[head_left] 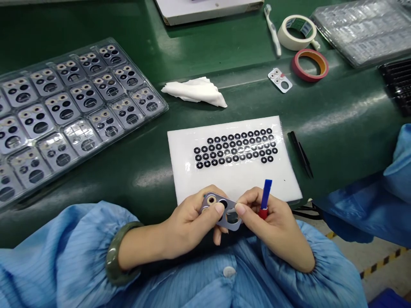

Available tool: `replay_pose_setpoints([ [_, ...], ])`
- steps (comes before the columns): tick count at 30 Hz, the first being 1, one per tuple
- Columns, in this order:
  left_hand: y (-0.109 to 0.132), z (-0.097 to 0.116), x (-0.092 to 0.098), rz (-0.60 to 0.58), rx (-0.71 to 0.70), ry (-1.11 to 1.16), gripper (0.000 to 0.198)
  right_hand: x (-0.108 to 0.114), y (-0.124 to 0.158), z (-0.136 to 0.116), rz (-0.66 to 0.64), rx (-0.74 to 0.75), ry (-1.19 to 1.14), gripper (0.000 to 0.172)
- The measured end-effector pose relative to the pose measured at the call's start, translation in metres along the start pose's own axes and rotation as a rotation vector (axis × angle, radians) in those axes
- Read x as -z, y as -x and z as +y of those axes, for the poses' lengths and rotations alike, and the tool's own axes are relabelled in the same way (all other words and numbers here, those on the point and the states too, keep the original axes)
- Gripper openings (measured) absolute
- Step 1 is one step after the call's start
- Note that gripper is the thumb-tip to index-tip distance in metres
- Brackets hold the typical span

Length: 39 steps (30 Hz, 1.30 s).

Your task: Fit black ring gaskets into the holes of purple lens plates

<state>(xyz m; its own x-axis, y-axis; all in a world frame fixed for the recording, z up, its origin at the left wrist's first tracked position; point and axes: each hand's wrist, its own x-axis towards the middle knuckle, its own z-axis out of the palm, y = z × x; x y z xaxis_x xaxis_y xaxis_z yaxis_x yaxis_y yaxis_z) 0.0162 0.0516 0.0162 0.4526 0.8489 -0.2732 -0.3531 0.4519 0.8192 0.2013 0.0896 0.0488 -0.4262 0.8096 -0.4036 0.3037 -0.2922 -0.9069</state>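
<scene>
My left hand [189, 222] grips a grey metal plate [236, 226] with round holes, its thumb lying across the plate's face. At the plate's right edge, the thumb and index finger of my right hand [272, 220] are pinched together. A blue-and-red tool [266, 194] stands up out of my right hand, held against the palm by the other fingers. Whether the right fingertips hold something small is hidden. Just beyond both hands lies a white foam sheet [183, 179] bearing rows of black rings [228, 159].
At left is a clear tray [163, 105] of similar plates. Beyond the sheet lies a white cloth [195, 90]. Black tweezers [301, 154], a loose plate [280, 80], red tape [310, 77], white tape [289, 42] and a toothbrush [272, 32] are at right. Another person's blue sleeve [400, 158] shows at right.
</scene>
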Motion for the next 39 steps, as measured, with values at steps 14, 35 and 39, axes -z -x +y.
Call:
replay_pose_setpoints([
  [14,0.0021,0.0043,0.0033,-0.034,0.126,-0.026,0.032,-0.0018,0.0002,0.0019,-0.161,-0.095,-0.129,0.018],
  [35,0.0015,0.0072,0.0041,-0.089,0.055,-0.084,0.027,-0.0002,0.0016,0.0028,-0.129,-0.104,-0.138,0.019],
  [39,0.0014,0.0068,0.0040,-0.092,0.035,-0.129,0.024,-0.0001,0.0013,0.0030,-0.134,-0.103,-0.131,0.019],
])
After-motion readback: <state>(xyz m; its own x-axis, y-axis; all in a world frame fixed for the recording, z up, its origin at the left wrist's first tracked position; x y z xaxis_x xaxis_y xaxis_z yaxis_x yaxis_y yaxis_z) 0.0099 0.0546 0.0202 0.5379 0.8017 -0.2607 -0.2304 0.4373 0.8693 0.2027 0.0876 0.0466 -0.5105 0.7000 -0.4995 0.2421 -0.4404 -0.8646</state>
